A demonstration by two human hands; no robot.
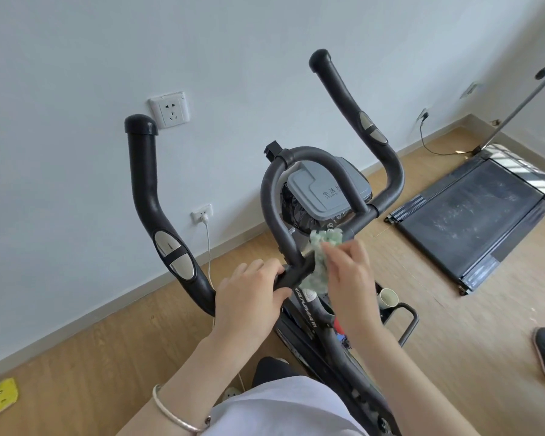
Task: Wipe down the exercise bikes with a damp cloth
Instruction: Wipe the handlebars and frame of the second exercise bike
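The grey lid (321, 190) of the bin (296, 212) behind the bike has dark words on it. The top row is in Chinese and reads 生活. A third sign comes after it, but the handlebar (353, 193) cuts it off. Under that row are small English letters that start with "Home". The rest of that row is hidden by the same bar.

The black bike frame (307, 309) has a row of white slanted capital letters running down it. They are blurry. The row seems to end in three short strokes, like "III". The word before them cannot be read for sure.
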